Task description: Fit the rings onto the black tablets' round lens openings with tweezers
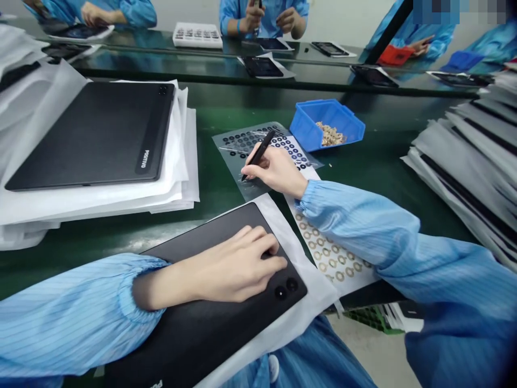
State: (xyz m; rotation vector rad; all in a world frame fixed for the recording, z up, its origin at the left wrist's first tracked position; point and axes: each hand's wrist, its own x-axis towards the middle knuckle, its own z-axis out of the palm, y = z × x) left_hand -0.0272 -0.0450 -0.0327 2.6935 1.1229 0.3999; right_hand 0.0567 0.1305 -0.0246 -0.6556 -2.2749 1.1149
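My right hand [278, 167] is closed round a slim black pen-shaped tool [263, 148], its tip down at a clear plastic sheet [234, 161] carrying rows of black rings. Below my right forearm lies a white sheet [333, 253] with rows of gold-coloured ring stickers. My left hand [238, 264] rests on the back of a black tablet [210, 334], loosely bent, with a gap between the thumb and index finger. Two round camera lenses [286, 289] show at the tablet's corner. Under the tablet is white wrapping paper [299, 312], jutting past its edges.
At left, another black tablet [92, 134] tops a stack of white-wrapped ones. A blue bin [307, 126] of small tan pieces stands beyond the sheets. More wrapped tablets [464, 161] are piled at right. Several people in blue sleeves work across a raised ledge [194, 67].
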